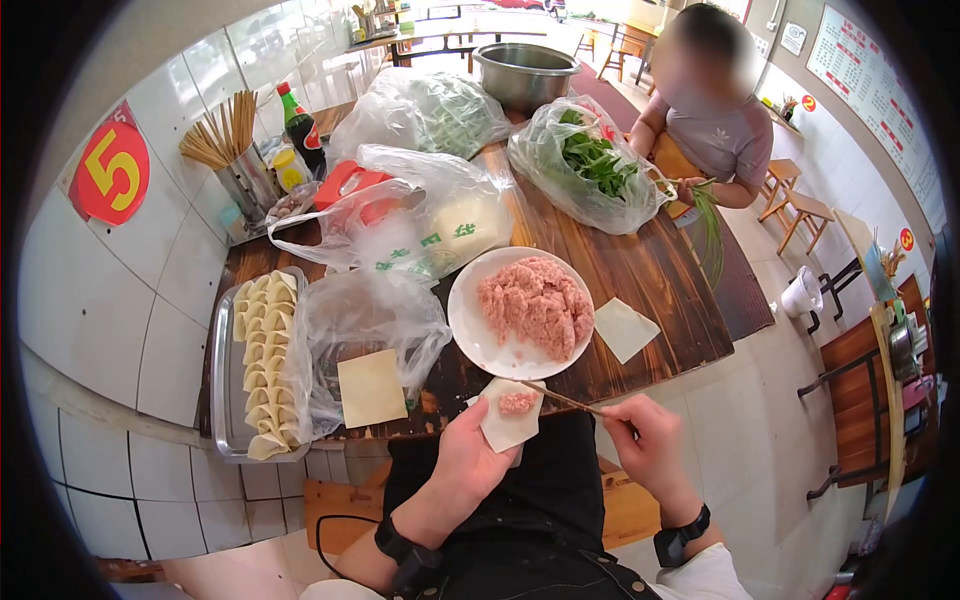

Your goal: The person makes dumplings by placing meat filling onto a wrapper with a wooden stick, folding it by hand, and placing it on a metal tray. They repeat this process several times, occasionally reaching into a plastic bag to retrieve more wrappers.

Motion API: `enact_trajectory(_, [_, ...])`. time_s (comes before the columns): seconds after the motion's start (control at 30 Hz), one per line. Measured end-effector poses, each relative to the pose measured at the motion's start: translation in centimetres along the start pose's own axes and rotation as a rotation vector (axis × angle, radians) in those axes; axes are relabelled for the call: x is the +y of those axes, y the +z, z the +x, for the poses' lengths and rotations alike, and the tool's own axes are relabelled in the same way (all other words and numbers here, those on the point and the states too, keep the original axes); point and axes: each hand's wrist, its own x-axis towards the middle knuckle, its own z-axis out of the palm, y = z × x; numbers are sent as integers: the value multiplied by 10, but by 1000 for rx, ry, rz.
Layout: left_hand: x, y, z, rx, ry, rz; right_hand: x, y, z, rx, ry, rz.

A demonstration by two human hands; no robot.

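On my left hand [468,450] lies a square dough wrapper [512,432] with a small lump of minced meat [517,402] on it; my fingers and thumb hold its edge. Pinched in my right hand [643,440] is a thin wooden stick [566,398], perhaps a chopstick, its tip by the wrapper's upper edge. Just beyond stands a white plate [482,346] heaped with pink minced meat [535,305]. One loose wrapper [627,330] lies right of the plate, another wrapper [372,388] on the left. Folded dumplings [268,360] fill part of a metal tray [225,375].
Plastic bags [420,110] and a leafy-greens bag [600,165] cover the table's far side. A chopstick holder [245,180], a sauce bottle [302,130] and a metal pot [525,75] stand behind. Across the table, a person [710,140] handles green stalks.
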Motion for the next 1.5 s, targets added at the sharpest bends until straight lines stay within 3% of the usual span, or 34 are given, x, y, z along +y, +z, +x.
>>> enact_trajectory(0.07, [-1,0,-5,-8,-6,-29,-4,4,-6,-12,136,98])
enact_trajectory(0.2, [0,9,-12,-147,63,-74,-7,15,-12,16,146,146])
enact_trajectory(0.4, [7,23,1,-194,131,-76,-7,25,2,131,-1,-1])
enact_trajectory(0.57, [11,24,20,-199,193,-99,16,23,27,101,148,-33])
enact_trajectory(0.7, [18,27,17,-217,202,-89,34,5,46,-73,167,-334])
enact_trajectory(0.77, [20,20,15,-291,154,-111,29,-3,45,-108,169,-324])
enact_trajectory(0.83, [22,17,10,-340,121,-128,26,-7,41,-144,338,2])
enact_trajectory(0.87, [21,17,8,-398,85,-142,26,-2,40,-143,346,-5])
enact_trajectory(0.97, [12,20,4,-412,59,-83,15,34,39,-32,351,650])
enact_trajectory(1.03, [3,26,1,-364,49,-46,1,44,40,-121,602,1020])
enact_trajectory(1.1, [-2,26,1,-312,65,-9,-3,59,36,-70,622,1055])
enact_trajectory(1.17, [-5,22,1,-331,200,156,-8,69,36,-36,642,1097])
enact_trajectory(1.27, [-4,20,1,-338,274,221,-18,76,36,92,585,1059])
enact_trajectory(1.33, [-5,21,1,-318,289,237,-23,80,34,128,449,754])
enact_trajectory(1.37, [-6,21,1,-301,303,256,-30,80,35,127,450,752])
enact_trajectory(1.43, [-7,17,3,-298,289,239,-47,78,34,135,35,238])
enact_trajectory(1.5, [-9,16,4,-297,278,225,-46,90,30,179,-37,188])
